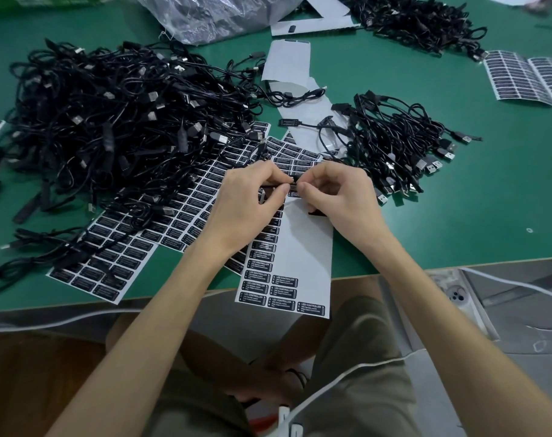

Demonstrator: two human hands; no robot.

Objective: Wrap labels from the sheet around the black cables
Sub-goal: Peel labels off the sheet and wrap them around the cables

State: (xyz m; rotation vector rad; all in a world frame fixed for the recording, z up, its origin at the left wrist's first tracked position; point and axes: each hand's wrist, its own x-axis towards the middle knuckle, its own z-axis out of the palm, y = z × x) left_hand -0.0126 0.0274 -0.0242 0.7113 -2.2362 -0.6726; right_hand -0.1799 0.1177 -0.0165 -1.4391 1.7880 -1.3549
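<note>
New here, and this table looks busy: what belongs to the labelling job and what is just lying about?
In the job: left hand, right hand, cable both pinch, label sheet beneath, big cable pile, smaller cable pile.
Lying about: plastic bag, peeled backing strip, far label sheet.

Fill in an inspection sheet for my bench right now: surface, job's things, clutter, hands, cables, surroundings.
Surface: flat green table top.
Job's things: partly used white label sheet with black printed labels left at its near end; fuller black label sheets to its left, partly under cables; held black cable.
Clutter: crumpled clear plastic bag and bare white backing strips at the far side.
Grippers: left hand and right hand both pinch the held black cable above the sheet.
Cables: large tangled black cable pile left, smaller black cable bundle right, third black pile far side.
Surroundings: brown wooden floor, thin white cord below the table edge.
</note>
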